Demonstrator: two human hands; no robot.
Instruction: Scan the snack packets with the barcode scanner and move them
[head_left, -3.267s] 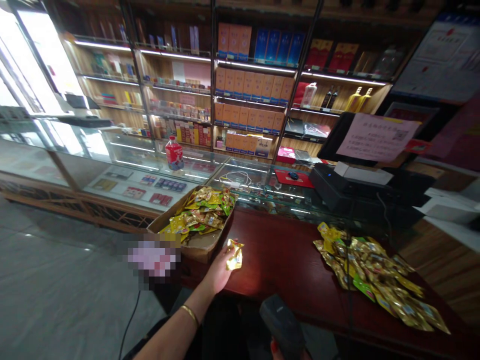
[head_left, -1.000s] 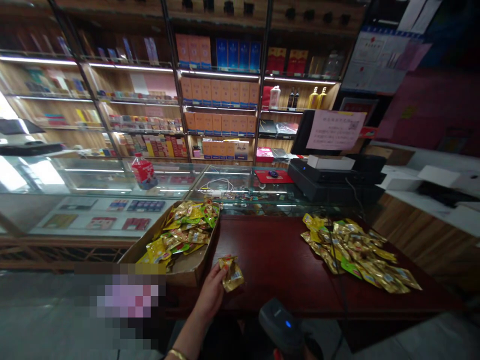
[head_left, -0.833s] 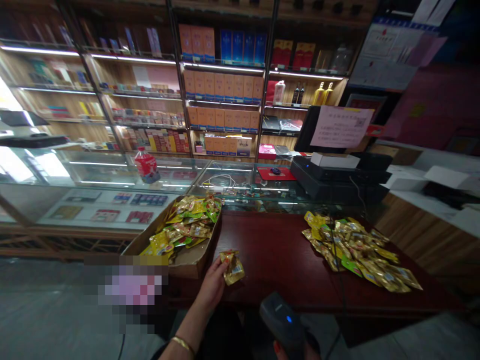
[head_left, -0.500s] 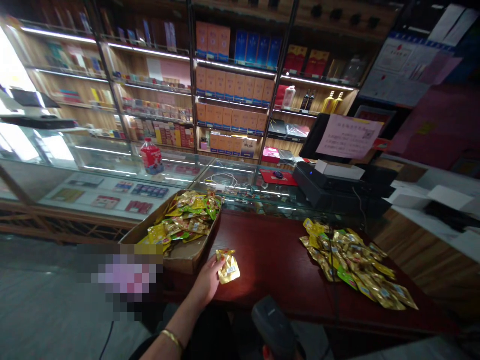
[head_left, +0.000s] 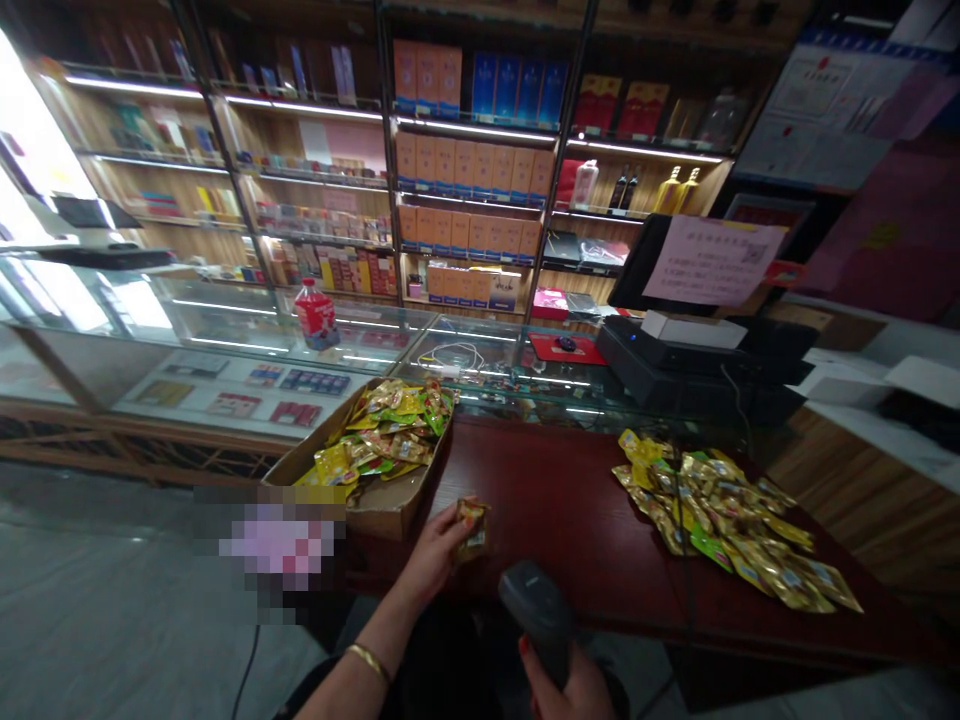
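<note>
Between the fingers of my left hand (head_left: 437, 545) is a small gold snack packet (head_left: 474, 530), held above the front of the dark red table (head_left: 540, 480). My right hand (head_left: 574, 690) grips the handle of a dark grey barcode scanner (head_left: 534, 600), whose head points up and toward the packet. Left of the packet stands an open cardboard box (head_left: 390, 508) with many yellow, green and gold packets in it. Over on the right of the table lies a loose pile of similar packets (head_left: 735, 520).
A scanner cable (head_left: 681, 540) crosses the right pile. Behind the table are a glass display counter (head_left: 375, 345) with a red bottle (head_left: 315, 315), a monitor (head_left: 641, 262) on a black cash drawer (head_left: 645, 365), and a red mouse pad (head_left: 547, 348). A blurred-out patch (head_left: 281, 545) lies left of the box.
The scanner has risen, and my right hand now shows more. My left hand has tilted the packet, so it looks darker. The whole view has shifted slightly.
</note>
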